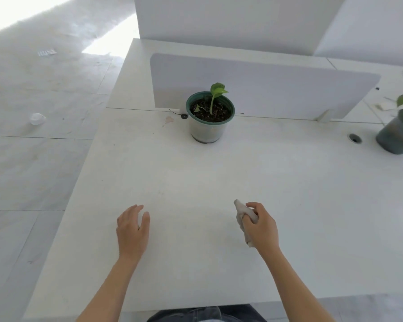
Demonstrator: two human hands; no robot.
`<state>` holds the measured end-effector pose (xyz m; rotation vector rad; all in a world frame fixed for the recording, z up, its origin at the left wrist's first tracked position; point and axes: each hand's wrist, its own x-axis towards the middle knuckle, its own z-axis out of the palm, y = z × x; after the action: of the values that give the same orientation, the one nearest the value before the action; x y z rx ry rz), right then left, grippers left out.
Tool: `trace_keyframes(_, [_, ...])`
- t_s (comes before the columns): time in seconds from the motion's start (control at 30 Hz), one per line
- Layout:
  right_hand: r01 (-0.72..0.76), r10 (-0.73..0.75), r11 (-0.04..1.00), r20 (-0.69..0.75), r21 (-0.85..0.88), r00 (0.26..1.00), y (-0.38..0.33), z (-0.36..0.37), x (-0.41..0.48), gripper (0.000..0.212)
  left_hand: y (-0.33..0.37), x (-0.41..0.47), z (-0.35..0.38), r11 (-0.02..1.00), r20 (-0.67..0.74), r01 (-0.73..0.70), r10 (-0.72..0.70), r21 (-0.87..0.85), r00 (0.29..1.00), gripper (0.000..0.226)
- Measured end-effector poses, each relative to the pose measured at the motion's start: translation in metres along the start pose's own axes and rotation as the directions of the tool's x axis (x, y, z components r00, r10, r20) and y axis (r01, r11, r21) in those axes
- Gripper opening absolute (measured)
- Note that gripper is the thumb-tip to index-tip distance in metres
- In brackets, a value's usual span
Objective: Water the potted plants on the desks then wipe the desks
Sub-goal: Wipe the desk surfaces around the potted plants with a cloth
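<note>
The crumpled grey cloth (pixel 244 220) is in the right hand (pixel 262 226), well in front of the green-rimmed clear plastic pot (pixel 208 122) with its single leafy seedling. The fingers (pixel 253 206) are curled tight round the cloth, which hangs just above or on the white bench (pixel 196 177) (contact is hard to tell). The left hand (pixel 132 228) lies in front of the pot and to its left, fingers straight and loosely apart, holding nothing.

No watering vessel shows, so I judge the watering done or set aside and wiping the step in hand; whether the soil is wet cannot be told. A brownish stain (pixel 168 120) just left of the pot looks unwiped, so most of the bench is probably left to do.

Behind the pot stands a pale grey divider panel (pixel 277 84). Far to its right is a dark plastic pot (pixel 396 138) with trailing leaves, and a round cable hole (pixel 354 138) lies between the two. Both pots would block a full sweep. On the floor, well left of the pot, lies a clear plastic cup (pixel 37 119).
</note>
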<state>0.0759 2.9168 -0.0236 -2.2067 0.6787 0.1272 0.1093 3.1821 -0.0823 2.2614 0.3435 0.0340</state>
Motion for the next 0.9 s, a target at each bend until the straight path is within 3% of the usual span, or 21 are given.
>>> trace_keyframes(0.2, [0.048, -0.047, 0.998, 0.027, -0.031, 0.999, 0.002, 0.015, -0.015, 0.018, -0.023, -0.035, 0.0, 0.988, 0.032, -0.049, 0.044, 0.15, 0.999, 0.032])
trace_keyframes(0.37, [0.169, -0.159, 0.981, 0.104, -0.092, 0.982, -0.017, 0.035, -0.024, 0.023, -0.042, -0.044, 0.002, 0.952, 0.1, -0.142, 0.119, 0.271, 0.988, 0.052])
trace_keyframes(0.5, [0.373, -0.347, 0.913, 0.168, -0.165, 0.923, -0.045, 0.065, -0.011, 0.024, -0.047, -0.045, 0.003, 0.883, 0.125, -0.268, 0.238, 0.385, 0.963, 0.044])
trace_keyframes(0.73, [0.589, -0.555, 0.749, 0.197, -0.303, 0.808, -0.137, 0.129, 0.051, 0.024, -0.05, -0.047, 0.005, 0.868, 0.103, -0.245, 0.222, 0.431, 0.97, 0.045])
trace_keyframes(0.8, [0.596, -0.56, 0.757, 0.202, -0.268, 0.803, -0.155, 0.144, 0.066, 0.026, -0.051, -0.047, 0.006, 0.86, 0.099, -0.247, 0.227, 0.446, 0.969, 0.044])
trace_keyframes(0.9, [0.586, -0.519, 0.802, 0.346, -0.12, 0.781, -0.167, 0.167, 0.084, 0.035, -0.05, -0.046, 0.006, 0.855, 0.103, -0.241, 0.218, 0.459, 0.971, 0.044])
